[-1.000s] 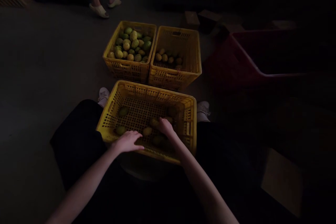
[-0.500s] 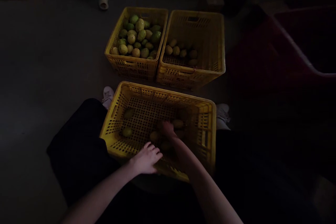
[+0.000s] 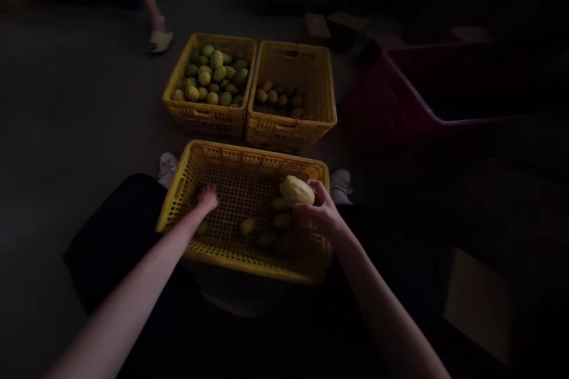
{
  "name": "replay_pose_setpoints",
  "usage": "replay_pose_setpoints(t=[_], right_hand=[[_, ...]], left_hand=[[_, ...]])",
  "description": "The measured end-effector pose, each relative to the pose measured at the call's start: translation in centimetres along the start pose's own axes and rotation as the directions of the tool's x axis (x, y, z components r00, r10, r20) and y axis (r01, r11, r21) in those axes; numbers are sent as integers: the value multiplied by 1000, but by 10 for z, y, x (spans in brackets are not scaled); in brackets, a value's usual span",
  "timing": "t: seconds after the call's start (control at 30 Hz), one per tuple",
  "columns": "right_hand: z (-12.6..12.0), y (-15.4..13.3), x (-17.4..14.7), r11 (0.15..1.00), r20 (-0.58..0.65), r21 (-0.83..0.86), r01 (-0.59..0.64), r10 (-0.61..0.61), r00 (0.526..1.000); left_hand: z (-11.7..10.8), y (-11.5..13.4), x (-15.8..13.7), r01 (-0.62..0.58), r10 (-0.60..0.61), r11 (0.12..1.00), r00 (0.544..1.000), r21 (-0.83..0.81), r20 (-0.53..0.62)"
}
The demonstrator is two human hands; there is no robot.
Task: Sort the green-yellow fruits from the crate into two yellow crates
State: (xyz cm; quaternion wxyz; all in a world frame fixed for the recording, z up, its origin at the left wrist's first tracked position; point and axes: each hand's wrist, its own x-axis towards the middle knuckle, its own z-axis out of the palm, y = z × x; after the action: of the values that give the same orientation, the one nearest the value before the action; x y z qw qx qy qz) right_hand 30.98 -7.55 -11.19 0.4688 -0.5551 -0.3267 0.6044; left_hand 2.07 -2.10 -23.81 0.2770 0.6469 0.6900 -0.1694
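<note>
My right hand [image 3: 320,208] is closed around a large pale yellow oval fruit [image 3: 297,190], held above the right part of the near yellow crate [image 3: 255,268]. My left hand [image 3: 208,196] reaches down inside that crate at its left, fingers curled low; what they hold is hidden in the dark. Just below this hand lies a greenish fruit [image 3: 201,228]. A yellowish fruit [image 3: 247,225] rests near the middle of the crate floor. Several more fruits [image 3: 281,221] sit dimly lit at the right, under the raised fruit.
Beyond stand two yellow crates: the left crate [image 3: 202,106] heaped with green and yellow fruits, the right crate [image 3: 291,122] holding several on its floor. A dark red bin [image 3: 413,95] stands at right. Cardboard boxes [image 3: 317,28] lie behind. Another person's foot [image 3: 160,40] is at upper left.
My right hand has risen from the crate floor and moved right with the large fruit. My left hand has left the near rim and reached into the crate's left side. The view has shifted.
</note>
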Motion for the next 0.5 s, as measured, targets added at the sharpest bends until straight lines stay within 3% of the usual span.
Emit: replay_pose_setpoints(t=[0.13,0.27,0.37,0.5], right_hand=[[2,-5,-10,955,-75,275,-111,136,988],[-1,-22,-9,811,4,554,-190,225,974],[-15,-40,-15,758,-96,648,-76,181,979],[-37,-49,-30,825,-226,564,29,121,967]], left_hand=[[12,-14,17,100,-96,990,994,102,-42],[32,-2,24,16,-3,985,998,173,-70],[50,38,31,-155,161,974,987,163,-22],[78,117,40,-428,423,902,902,53,86]])
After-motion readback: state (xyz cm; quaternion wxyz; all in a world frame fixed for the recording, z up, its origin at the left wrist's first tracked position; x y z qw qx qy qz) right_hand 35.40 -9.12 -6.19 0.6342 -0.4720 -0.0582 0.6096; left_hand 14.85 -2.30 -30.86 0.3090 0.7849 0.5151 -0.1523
